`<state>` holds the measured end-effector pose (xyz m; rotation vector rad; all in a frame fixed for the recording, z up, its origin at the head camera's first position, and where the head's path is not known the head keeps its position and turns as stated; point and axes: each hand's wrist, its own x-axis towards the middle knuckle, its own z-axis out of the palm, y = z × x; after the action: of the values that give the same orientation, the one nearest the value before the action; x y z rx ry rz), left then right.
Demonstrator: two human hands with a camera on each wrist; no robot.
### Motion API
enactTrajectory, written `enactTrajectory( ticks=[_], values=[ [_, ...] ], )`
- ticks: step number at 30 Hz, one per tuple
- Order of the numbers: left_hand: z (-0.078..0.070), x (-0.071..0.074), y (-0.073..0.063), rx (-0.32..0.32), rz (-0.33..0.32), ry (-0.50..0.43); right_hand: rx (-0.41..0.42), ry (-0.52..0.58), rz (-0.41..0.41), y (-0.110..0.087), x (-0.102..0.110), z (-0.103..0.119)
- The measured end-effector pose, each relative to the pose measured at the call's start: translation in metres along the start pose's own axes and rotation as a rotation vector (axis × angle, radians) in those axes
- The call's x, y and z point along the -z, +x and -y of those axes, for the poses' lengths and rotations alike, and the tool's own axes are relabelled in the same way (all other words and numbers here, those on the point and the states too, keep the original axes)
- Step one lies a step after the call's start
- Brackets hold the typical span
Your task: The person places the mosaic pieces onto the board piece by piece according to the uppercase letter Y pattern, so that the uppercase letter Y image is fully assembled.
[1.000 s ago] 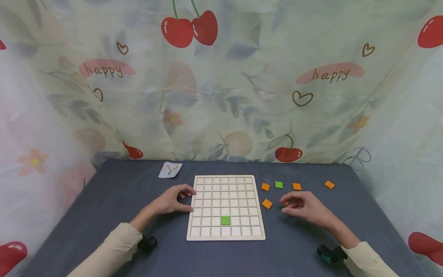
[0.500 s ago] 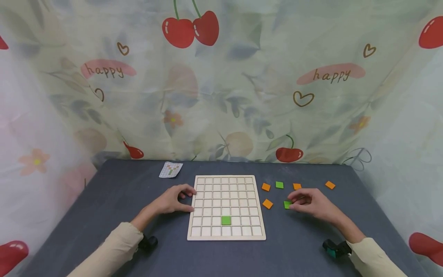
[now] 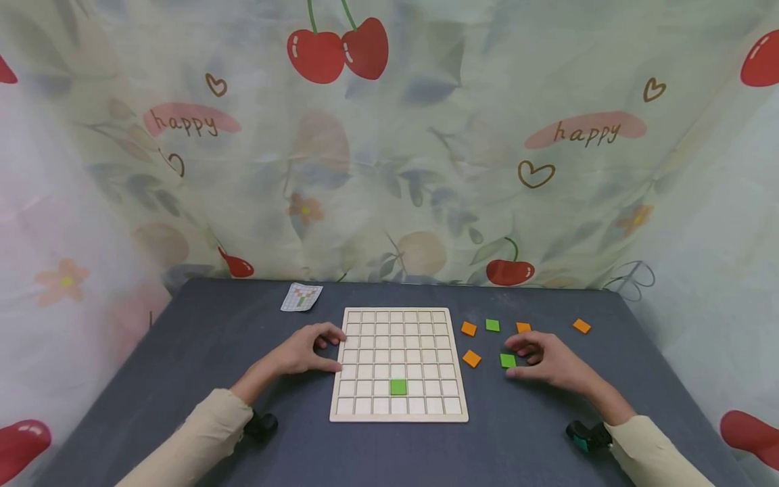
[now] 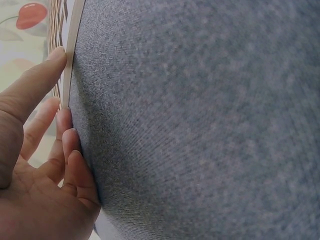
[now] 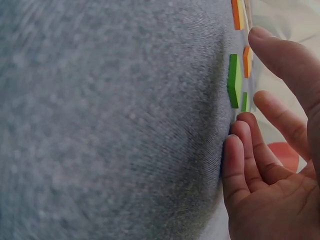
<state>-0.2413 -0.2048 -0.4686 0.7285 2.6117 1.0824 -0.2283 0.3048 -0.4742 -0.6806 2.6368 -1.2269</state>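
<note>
A pale wooden grid board (image 3: 398, 418) lies flat on the dark table, with one green square tile (image 3: 398, 387) in a cell of its second row from the front. My left hand (image 3: 307, 350) rests at the board's left edge; in the left wrist view its thumb (image 4: 42, 75) touches the rim. To the right of the board, my right hand (image 3: 548, 362) is on the table with thumb and fingers spread. A loose green tile (image 3: 508, 361) lies flat just off those fingertips; the right wrist view shows this green tile (image 5: 234, 81) uncovered between thumb and fingers.
Orange tiles (image 3: 471, 358) and another green tile (image 3: 492, 325) lie right of the board. One orange tile (image 3: 523, 327) is just behind my right hand, another orange tile (image 3: 581, 326) farther right. A paper card (image 3: 301, 297) with a coloured grid pattern lies at the back left.
My right hand has shifted slightly right and its thumb and fingers have parted, leaving in sight a green tile that was hidden a second ago. The left hand stays put.
</note>
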Motion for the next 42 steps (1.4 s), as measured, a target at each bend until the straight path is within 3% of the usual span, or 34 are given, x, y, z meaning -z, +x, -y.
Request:
enactTrajectory(
  ticks=[42],
  values=[
    [0.0025, -0.0010, 0.0001, 0.001, 0.002, -0.009, 0.032, -0.034, 0.015, 0.0041, -0.0036, 0.0019]
  ],
)
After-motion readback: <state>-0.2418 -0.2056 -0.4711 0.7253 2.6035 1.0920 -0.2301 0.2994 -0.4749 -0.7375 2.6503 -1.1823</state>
